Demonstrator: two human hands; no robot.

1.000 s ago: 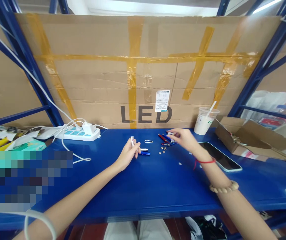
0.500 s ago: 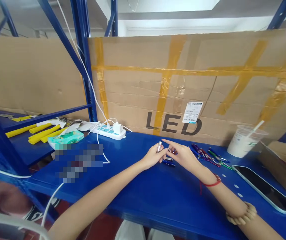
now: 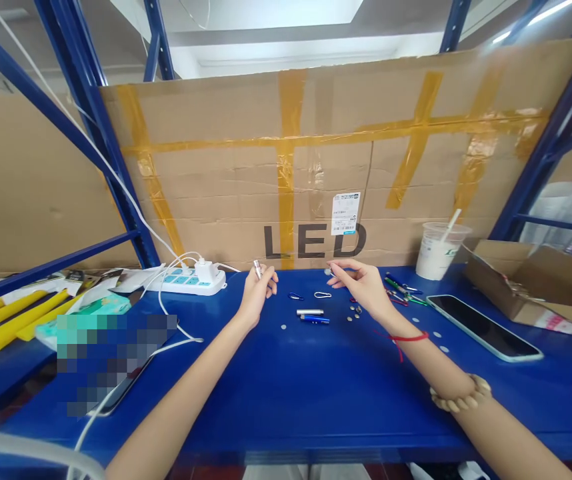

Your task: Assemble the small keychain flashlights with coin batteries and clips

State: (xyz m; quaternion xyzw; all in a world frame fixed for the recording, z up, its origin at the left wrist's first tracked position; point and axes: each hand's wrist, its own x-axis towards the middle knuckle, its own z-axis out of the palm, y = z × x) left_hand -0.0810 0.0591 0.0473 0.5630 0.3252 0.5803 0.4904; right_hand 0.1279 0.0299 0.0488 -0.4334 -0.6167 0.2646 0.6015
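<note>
My left hand (image 3: 257, 293) is closed around a small silver metal tube (image 3: 257, 269), whose end sticks up past the fingers. To the right, my right hand (image 3: 361, 283) is pinched at thumb and forefinger; a tiny shiny piece (image 3: 330, 271) shows at the fingertips, too small to make out. Between the hands lie a silver tube (image 3: 310, 312) and a blue tube (image 3: 315, 320), side by side. Behind them are a silver clip (image 3: 323, 295) and a dark blue clip (image 3: 295, 297). Several small round metal pieces (image 3: 357, 310) lie below my right hand.
Coloured tubes and clips (image 3: 406, 293) lie behind my right wrist. Beyond are a plastic cup (image 3: 433, 257) with a straw, a phone (image 3: 486, 328) and an open cardboard box (image 3: 496, 280). At left stands a power strip (image 3: 186, 283) with white cables. Cardboard (image 3: 216, 193) closes the back.
My hands have moved apart, the left one keeping the silver tube. The view has turned to the right. Tubes, clips and round pieces that the hands hid now show on the table.
</note>
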